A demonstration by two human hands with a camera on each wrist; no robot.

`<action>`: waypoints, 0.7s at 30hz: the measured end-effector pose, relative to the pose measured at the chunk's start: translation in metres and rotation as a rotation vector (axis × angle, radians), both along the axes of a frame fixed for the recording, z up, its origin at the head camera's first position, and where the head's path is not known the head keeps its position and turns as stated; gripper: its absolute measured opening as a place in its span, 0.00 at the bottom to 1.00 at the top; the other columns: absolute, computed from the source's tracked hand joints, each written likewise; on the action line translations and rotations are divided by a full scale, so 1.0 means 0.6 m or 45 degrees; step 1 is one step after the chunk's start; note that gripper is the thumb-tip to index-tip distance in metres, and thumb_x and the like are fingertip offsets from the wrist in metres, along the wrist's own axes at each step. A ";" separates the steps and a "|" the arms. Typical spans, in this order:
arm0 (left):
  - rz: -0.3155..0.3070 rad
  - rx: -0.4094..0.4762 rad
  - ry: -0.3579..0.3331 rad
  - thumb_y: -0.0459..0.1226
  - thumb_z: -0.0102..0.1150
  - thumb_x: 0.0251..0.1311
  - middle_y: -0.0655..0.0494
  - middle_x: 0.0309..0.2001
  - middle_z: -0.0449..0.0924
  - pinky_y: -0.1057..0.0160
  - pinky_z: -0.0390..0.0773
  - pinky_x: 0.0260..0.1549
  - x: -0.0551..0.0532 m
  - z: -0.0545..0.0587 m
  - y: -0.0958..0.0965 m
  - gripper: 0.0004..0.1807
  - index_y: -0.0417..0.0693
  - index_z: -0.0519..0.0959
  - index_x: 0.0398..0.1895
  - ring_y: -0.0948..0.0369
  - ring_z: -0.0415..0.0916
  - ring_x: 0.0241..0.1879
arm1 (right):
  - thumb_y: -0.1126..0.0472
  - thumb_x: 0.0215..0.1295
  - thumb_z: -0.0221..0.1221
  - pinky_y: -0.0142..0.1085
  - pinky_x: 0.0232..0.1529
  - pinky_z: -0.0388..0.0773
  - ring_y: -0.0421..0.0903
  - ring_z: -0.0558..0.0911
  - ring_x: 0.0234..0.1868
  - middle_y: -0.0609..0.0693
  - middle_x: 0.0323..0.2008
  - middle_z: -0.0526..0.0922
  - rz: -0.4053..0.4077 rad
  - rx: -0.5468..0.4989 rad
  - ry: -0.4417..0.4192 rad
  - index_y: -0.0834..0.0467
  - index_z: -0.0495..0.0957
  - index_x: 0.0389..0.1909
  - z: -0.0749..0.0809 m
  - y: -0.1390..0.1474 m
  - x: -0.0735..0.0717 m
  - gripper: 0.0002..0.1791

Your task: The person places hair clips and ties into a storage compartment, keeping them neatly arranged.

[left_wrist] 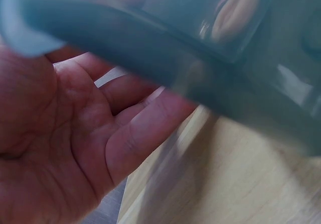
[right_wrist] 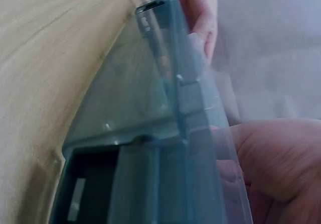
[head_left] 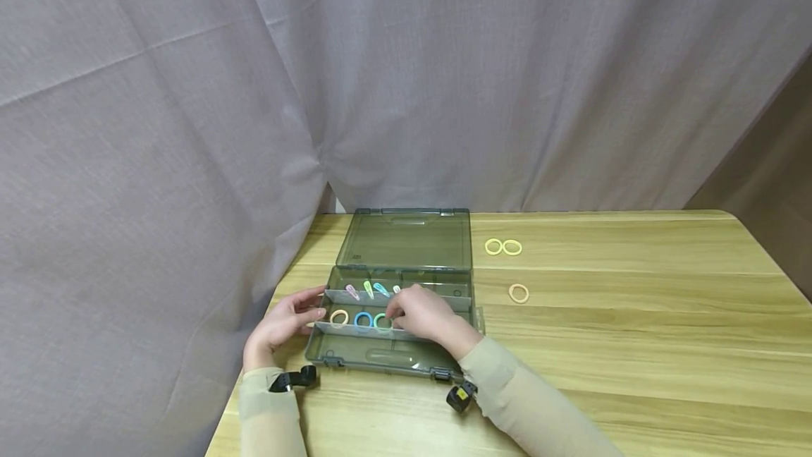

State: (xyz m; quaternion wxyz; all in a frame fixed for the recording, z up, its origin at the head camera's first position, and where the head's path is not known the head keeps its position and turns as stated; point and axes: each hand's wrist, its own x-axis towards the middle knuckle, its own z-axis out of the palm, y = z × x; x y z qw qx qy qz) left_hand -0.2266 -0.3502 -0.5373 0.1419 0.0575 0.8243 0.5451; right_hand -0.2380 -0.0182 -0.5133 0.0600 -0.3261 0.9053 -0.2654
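A smoky-green plastic organizer box (head_left: 412,357) lies on the table with its lid (head_left: 409,240) folded back. My left hand (head_left: 282,321) rests against the box's left end, thumb by the rim and fingers loosely bent along the side wall. In the middle row lie an orange hair tie (head_left: 339,323) and a blue hair tie (head_left: 364,325). Just right of them, my right hand (head_left: 426,312) pinches a green hair tie (head_left: 378,326) inside the same row. Its fingertips are partly hidden. Snap hair clips in pink (head_left: 352,293), lime (head_left: 368,290), blue (head_left: 381,290) and white stand in the back row.
Right of the box, two yellow hair ties (head_left: 512,247) lie side by side, with an orange hair tie (head_left: 519,293) nearer. Grey curtains (head_left: 482,90) hang behind and to the left of the wooden table (head_left: 634,316). Dividers (head_left: 415,335) run lengthwise through the box.
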 end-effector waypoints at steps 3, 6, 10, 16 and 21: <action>0.000 -0.001 -0.002 0.35 0.65 0.75 0.31 0.72 0.71 0.52 0.87 0.47 0.001 0.000 0.001 0.35 0.35 0.65 0.80 0.42 0.73 0.67 | 0.65 0.65 0.73 0.40 0.45 0.85 0.41 0.88 0.40 0.44 0.39 0.92 0.003 -0.093 -0.033 0.55 0.93 0.43 0.002 0.012 0.005 0.07; 0.000 0.000 -0.001 0.35 0.64 0.75 0.31 0.72 0.71 0.51 0.87 0.47 0.000 0.000 0.001 0.35 0.35 0.65 0.80 0.42 0.73 0.67 | 0.64 0.66 0.73 0.40 0.46 0.85 0.40 0.89 0.39 0.44 0.38 0.92 -0.012 -0.186 -0.065 0.56 0.92 0.44 0.001 0.026 0.009 0.07; 0.001 0.002 0.000 0.35 0.65 0.75 0.31 0.72 0.72 0.51 0.87 0.47 0.000 0.000 0.002 0.35 0.35 0.65 0.81 0.43 0.73 0.67 | 0.63 0.67 0.73 0.39 0.44 0.85 0.40 0.88 0.40 0.43 0.38 0.92 -0.060 -0.278 -0.056 0.56 0.92 0.45 0.000 0.048 0.013 0.07; 0.001 0.014 0.004 0.36 0.65 0.74 0.30 0.72 0.71 0.54 0.87 0.45 0.000 0.001 0.003 0.36 0.34 0.64 0.80 0.44 0.73 0.67 | 0.64 0.66 0.73 0.34 0.38 0.82 0.35 0.84 0.34 0.43 0.38 0.92 -0.141 -0.428 -0.021 0.57 0.92 0.46 -0.002 0.094 0.020 0.08; -0.002 0.004 0.007 0.35 0.64 0.75 0.31 0.72 0.71 0.54 0.87 0.46 0.000 0.002 0.001 0.35 0.34 0.64 0.80 0.44 0.73 0.67 | 0.64 0.67 0.73 0.34 0.41 0.83 0.36 0.85 0.36 0.42 0.39 0.91 -0.187 -0.561 -0.035 0.57 0.92 0.47 -0.009 0.137 0.018 0.09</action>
